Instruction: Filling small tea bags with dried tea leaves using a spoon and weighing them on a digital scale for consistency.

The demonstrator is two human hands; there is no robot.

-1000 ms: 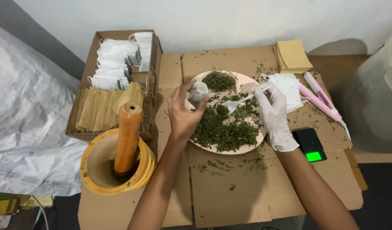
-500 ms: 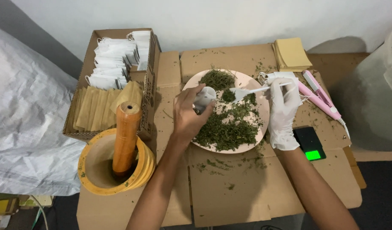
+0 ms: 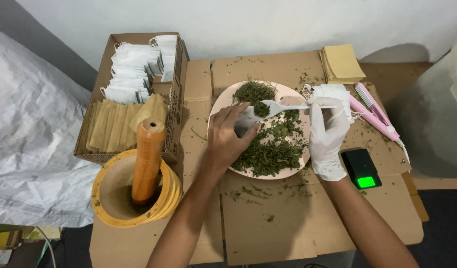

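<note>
Cardboard work surface [image 3: 268, 223]: flattened sheets, strewn with green flecks, giving a throwaway top that catches spills.

Cardboard box [image 3: 176, 89], far left: white sachets [image 3: 131, 74] at the back, tan envelopes [image 3: 114, 124] in front, filed on edge so one can be drawn at a time.

Wooden mortar [image 3: 104, 198], yellow-rimmed, near left, its orange-brown pestle [image 3: 148, 156] leaning inside, parked clear of the plate.

Pale pink plate [image 3: 300, 97], centre: a bed of crushed green dried herb [image 3: 270, 151], within reach of both hands.

Right hand [image 3: 327, 134], in a white glove, closed around the handle of a white plastic spoon [image 3: 288, 107]; the loaded bowl is held level over the plate, so spills fall back.

Left hand [image 3: 228, 139], bare, fingers pinched on a small white sachet [image 3: 246, 121], held just under the spoon's bowl, seemingly with its mouth up.

Stack of tan papers [image 3: 342, 62], far right.

Pink heat-sealer [image 3: 377, 114], right of the plate.

Small black pocket scale [image 3: 361, 168], green display lit, beside the gloved wrist.
</note>
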